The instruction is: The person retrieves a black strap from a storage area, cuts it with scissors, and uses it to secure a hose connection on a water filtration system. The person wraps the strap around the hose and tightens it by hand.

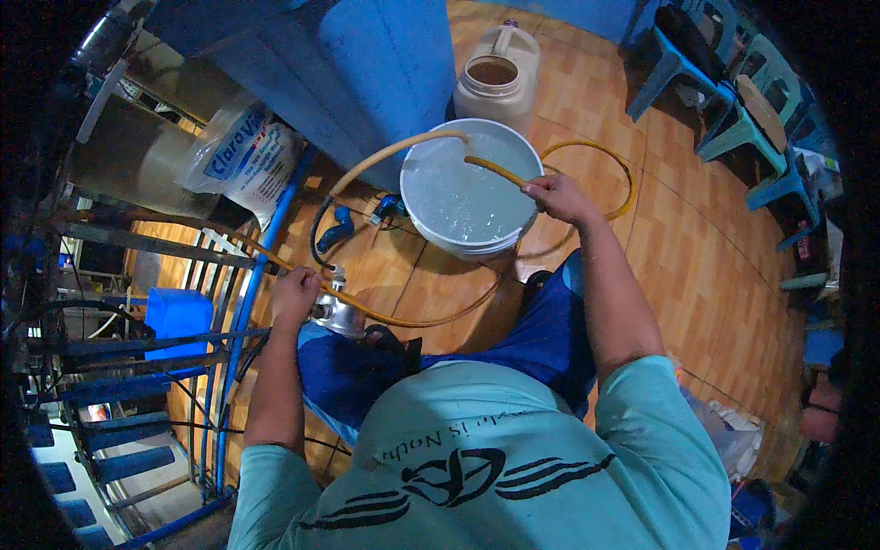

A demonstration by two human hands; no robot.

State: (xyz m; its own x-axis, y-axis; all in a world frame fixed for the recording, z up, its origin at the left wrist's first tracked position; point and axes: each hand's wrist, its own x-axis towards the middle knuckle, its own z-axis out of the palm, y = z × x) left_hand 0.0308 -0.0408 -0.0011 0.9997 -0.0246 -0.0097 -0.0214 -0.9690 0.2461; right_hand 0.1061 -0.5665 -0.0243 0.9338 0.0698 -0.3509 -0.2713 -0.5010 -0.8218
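Observation:
My right hand (561, 199) is closed around a yellow hose (498, 170), close to its free end, which points into a white bucket (412, 216) of water (463, 197). From there the hose loops across the floor. At the left, my left hand (295, 295) pinches the same yellow hose beside a silver metal pump or motor (345, 318). Which fitting the hose joins, if any, I cannot tell. A paler hose (362, 169) arches from near that metal unit over the bucket's rim and into the water.
Behind the bucket stands a cloudy jug (495, 92) with a cut-open top. Blue pipe fittings (335, 229) lie left of the bucket. A metal rack (206, 266) and a white sack (257, 165) line the left side. Plastic chairs (747, 128) stand at the right.

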